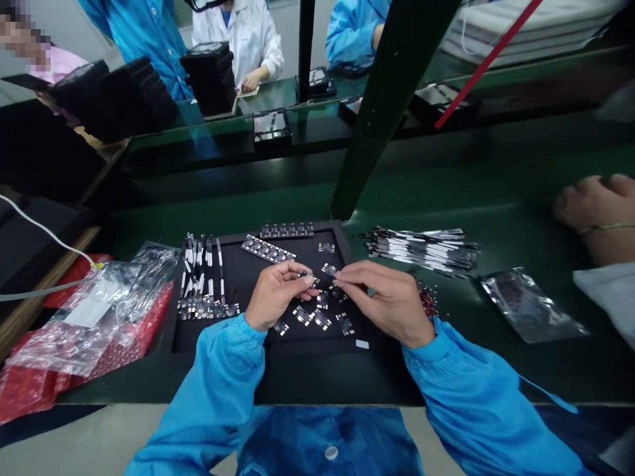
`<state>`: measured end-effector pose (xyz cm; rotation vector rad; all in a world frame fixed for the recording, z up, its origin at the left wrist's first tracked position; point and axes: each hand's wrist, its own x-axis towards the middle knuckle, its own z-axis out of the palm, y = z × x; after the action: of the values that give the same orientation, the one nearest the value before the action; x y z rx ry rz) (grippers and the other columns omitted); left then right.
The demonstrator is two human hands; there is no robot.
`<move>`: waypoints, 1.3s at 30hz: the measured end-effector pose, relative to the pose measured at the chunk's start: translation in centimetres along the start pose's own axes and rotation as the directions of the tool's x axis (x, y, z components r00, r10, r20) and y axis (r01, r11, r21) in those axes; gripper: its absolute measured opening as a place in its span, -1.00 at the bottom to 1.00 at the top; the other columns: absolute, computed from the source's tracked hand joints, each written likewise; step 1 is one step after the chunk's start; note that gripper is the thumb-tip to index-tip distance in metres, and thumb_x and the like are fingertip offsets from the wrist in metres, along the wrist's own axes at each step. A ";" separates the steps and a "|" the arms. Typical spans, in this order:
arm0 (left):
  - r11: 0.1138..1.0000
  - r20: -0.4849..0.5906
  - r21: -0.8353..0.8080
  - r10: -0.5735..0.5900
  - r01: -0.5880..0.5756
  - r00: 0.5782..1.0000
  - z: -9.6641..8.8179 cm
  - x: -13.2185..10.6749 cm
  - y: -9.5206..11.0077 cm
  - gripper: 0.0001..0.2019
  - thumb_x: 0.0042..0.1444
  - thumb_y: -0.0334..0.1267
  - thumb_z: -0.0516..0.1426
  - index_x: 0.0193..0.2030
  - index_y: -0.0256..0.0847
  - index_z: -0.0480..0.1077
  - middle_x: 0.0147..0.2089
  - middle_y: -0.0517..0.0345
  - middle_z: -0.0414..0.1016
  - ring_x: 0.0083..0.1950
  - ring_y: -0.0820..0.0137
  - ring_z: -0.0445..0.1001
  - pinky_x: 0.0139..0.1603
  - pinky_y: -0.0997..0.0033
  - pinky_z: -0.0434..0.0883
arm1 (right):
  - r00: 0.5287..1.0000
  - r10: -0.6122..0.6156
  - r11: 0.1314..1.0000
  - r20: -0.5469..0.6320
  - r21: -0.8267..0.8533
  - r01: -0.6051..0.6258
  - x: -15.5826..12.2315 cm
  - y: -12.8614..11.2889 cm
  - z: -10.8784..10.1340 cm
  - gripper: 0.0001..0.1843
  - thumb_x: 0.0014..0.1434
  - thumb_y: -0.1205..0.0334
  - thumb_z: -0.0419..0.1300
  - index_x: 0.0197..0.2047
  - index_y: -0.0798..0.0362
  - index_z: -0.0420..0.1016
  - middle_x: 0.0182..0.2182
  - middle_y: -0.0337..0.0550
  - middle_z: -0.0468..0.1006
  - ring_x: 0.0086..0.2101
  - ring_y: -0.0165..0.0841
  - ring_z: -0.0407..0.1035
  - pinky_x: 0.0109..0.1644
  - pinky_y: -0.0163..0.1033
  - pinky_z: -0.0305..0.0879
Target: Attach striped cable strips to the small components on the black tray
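Note:
My left hand (276,295) and my right hand (381,301) are over a black tray (198,344), their fingertips close together at its middle. My left fingertips pinch a small dark circuit board (304,276). My right fingertips come together just beside it, and I cannot tell whether they grip anything. Several small circuit boards (301,315) lie below my hands. Two longer board strips (268,248) rest near the tray's far edge. A row of white-and-black strips (197,268) fills the tray's left side.
A bundle of silver-and-black strips (424,250) and a silvery bag (530,307) lie on the green bench (496,192) to my right. Clear plastic over a red bag (94,317) is on my left. Another person's hand (595,211) enters at right; co-workers sit beyond a dark post (391,99).

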<state>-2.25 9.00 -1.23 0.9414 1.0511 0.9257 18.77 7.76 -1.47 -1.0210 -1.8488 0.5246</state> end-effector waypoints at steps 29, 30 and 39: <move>0.999 -0.066 -0.037 0.022 -0.024 0.998 -0.2 0.3 -0.2 -0.61 -0.02 -0.25 0.39 -0.04 -0.27 0.50 -0.27 0.13 0.60 -0.22 0.35 0.64 -0.19 0.44 0.54 | 0.994 -0.099 0.995 -0.035 -0.028 0.098 0.1 0.0 1.0 -0.83 0.19 0.39 0.35 -0.13 0.01 0.59 -0.30 -0.15 0.67 -0.33 -0.30 0.49 -0.20 -0.10 0.38; 0.998 -0.083 0.007 0.055 -0.054 0.995 -0.3 0.4 -0.2 -0.66 0.00 -0.26 0.38 -0.08 -0.28 0.53 -0.23 0.09 0.62 -0.19 0.38 0.62 -0.18 0.46 0.53 | 0.995 -0.094 0.995 -0.042 -0.037 0.092 0.2 0.0 1.1 -0.81 0.19 0.38 0.35 -0.11 0.00 0.59 -0.30 -0.16 0.67 -0.34 -0.30 0.49 -0.20 -0.10 0.37; 0.996 -0.060 0.024 0.093 -0.092 0.994 0.3 0.3 -0.2 -0.63 0.06 -0.23 0.36 -0.06 -0.25 0.36 -0.25 0.02 0.66 -0.22 0.30 0.66 -0.21 0.41 0.55 | 0.995 -0.051 0.999 -0.084 -0.021 0.050 0.2 0.2 1.6 -0.87 0.26 0.39 0.29 -0.18 -0.03 0.60 -0.30 -0.19 0.67 -0.32 -0.31 0.51 -0.13 -0.08 0.32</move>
<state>-1.90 9.18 -1.49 0.9908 1.0781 1.0273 17.35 8.16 -2.26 -0.9916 -1.8032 0.4281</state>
